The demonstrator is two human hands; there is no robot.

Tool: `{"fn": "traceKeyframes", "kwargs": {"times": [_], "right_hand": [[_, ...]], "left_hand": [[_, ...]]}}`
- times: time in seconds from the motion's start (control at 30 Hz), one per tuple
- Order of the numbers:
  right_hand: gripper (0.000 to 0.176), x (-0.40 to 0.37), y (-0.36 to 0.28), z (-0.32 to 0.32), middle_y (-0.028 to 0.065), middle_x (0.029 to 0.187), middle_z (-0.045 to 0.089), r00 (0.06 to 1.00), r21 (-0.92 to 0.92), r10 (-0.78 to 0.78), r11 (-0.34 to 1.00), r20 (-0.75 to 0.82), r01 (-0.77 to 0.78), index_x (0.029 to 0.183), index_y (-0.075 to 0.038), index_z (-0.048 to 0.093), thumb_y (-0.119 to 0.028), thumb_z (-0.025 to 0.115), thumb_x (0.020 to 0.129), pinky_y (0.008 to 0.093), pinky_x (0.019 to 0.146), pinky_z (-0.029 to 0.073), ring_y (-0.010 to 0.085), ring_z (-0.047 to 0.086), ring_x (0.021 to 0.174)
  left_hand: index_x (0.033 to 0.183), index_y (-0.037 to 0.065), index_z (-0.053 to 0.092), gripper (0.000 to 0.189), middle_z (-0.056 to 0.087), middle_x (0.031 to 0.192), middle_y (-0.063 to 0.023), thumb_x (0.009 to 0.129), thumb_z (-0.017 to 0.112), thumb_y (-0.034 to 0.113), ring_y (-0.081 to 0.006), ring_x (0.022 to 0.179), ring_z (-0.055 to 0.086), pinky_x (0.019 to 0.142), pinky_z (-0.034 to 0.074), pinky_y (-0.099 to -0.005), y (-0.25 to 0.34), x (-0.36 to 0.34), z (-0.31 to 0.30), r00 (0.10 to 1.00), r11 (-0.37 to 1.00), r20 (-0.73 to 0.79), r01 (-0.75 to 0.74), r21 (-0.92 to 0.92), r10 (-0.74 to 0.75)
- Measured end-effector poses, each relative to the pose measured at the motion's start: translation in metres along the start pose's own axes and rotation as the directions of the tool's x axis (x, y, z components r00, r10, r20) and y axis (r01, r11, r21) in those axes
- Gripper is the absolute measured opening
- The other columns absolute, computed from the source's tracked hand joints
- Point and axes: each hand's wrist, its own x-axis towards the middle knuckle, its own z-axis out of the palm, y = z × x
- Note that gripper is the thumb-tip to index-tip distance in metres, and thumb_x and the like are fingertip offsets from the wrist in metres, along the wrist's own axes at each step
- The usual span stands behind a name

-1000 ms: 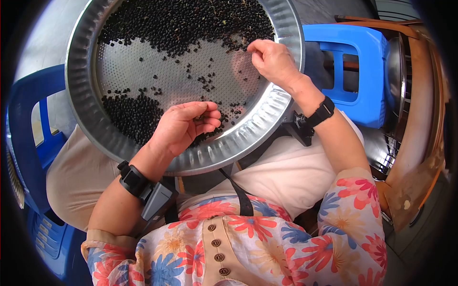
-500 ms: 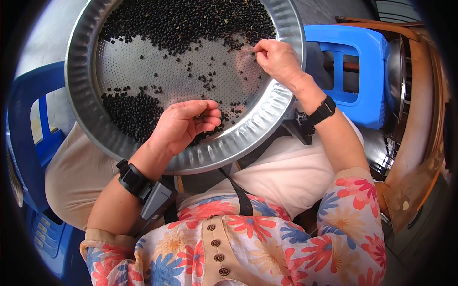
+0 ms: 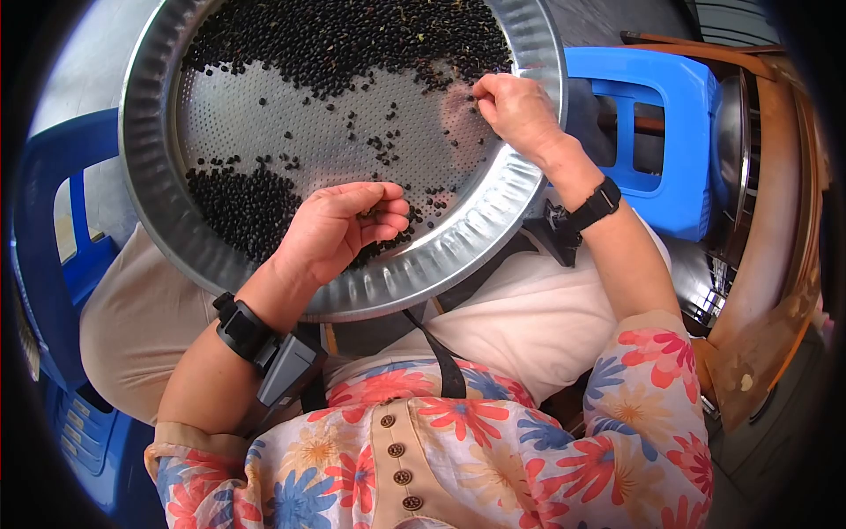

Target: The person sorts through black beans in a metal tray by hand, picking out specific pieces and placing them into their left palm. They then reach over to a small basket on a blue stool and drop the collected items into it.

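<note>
A round metal tray [image 3: 145, 189] with a perforated bottom rests over my lap. Black beans [image 3: 339, 40] cover its far side, mixed with pale bits of debris, and a smaller pile of black beans [image 3: 242, 207] lies at the near left. My left hand [image 3: 344, 225] hovers above the near part of the tray, palm turned inward and fingers curled closed; small dark bits show inside the curl, too small to name. Over the right side, close to the rim, my right hand [image 3: 520, 110] has thumb and forefinger pinched together. Whatever sits between those fingertips is hidden.
Blue plastic stools stand on both sides, one at the right [image 3: 692, 145] and one at the left [image 3: 66, 256]. Beyond the right stool are wooden furniture [image 3: 762, 212] and shiny metal ware [image 3: 692, 273]. Each wrist wears a black strap.
Very little differs. My right hand has shifted slightly right and its fingertips are a touch lower; my left hand keeps its curled pose in the same place.
</note>
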Motion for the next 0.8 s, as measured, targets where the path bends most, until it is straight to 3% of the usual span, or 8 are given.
{"fn": "traceKeyframes", "kwargs": {"times": [0.13,0.43,0.53,0.63,0.7,0.8], "right_hand": [[0.012,-0.001,0.002,0.003,0.0126,0.078,0.062,0.994,0.0,-0.081,0.997,-0.078,0.081,0.084,-0.004,0.061,-0.012,0.058,0.076,0.0383,0.07,0.048,0.0298,0.06,0.075],[0.009,0.0,-0.005,-0.003,0.0114,0.08,0.062,0.996,-0.093,-0.062,0.993,0.064,0.068,0.079,-0.007,0.06,-0.013,0.054,0.078,0.0408,0.071,0.047,0.03,0.059,0.08],[0.01,0.001,-0.007,-0.003,0.012,0.074,0.061,0.998,-0.087,-0.041,0.995,0.047,0.045,0.077,-0.006,0.061,-0.015,0.056,0.077,0.0379,0.066,0.047,0.0292,0.06,0.072],[0.011,0.004,-0.015,-0.004,0.0109,0.08,0.063,1.0,0.029,0.014,0.999,0.01,-0.014,0.079,-0.007,0.06,-0.015,0.055,0.077,0.0399,0.069,0.047,0.0291,0.06,0.077],[0.012,0.005,-0.021,-0.001,0.0107,0.08,0.063,0.998,0.135,-0.053,0.989,-0.028,0.056,0.08,-0.006,0.06,-0.016,0.054,0.078,0.0392,0.069,0.047,0.0285,0.06,0.078],[0.013,0.008,-0.021,0.005,0.0106,0.082,0.063,0.989,0.115,-0.127,0.984,-0.077,0.136,0.083,-0.006,0.061,-0.015,0.054,0.08,0.0387,0.071,0.047,0.0284,0.06,0.079]], "left_hand": [[0.098,-0.005,0.057,0.021,0.062,0.087,-0.0131,0.091,0.046,0.011,-0.0199,0.076,0.063,0.066,0.054,-0.025,0.0,0.0,0.001,1.0,1.0,-0.004,0.002,0.001,-0.002],[0.098,-0.006,0.056,0.022,0.062,0.088,-0.0131,0.091,0.046,0.012,-0.0197,0.076,0.063,0.066,0.054,-0.0254,0.0,0.0,0.004,1.0,1.0,-0.003,0.009,-0.003,-0.009],[0.098,-0.007,0.056,0.02,0.062,0.087,-0.0141,0.089,0.048,0.009,-0.0187,0.074,0.063,0.067,0.054,-0.0254,0.001,-0.002,0.004,1.0,1.0,-0.009,0.006,-0.03,-0.006],[0.098,-0.007,0.056,0.02,0.062,0.087,-0.0141,0.089,0.048,0.009,-0.0186,0.074,0.063,0.067,0.054,-0.0252,0.001,-0.002,0.002,1.0,1.0,-0.003,-0.003,-0.022,0.003],[0.099,-0.007,0.056,0.02,0.062,0.088,-0.014,0.089,0.048,0.009,-0.0185,0.074,0.063,0.067,0.054,-0.025,0.001,-0.001,0.001,1.0,1.0,-0.002,-0.001,-0.025,0.001],[0.099,-0.007,0.056,0.02,0.062,0.088,-0.0142,0.089,0.048,0.009,-0.0185,0.074,0.063,0.067,0.054,-0.0251,0.003,-0.004,0.001,1.0,0.999,-0.008,-0.004,-0.035,0.004]]}}
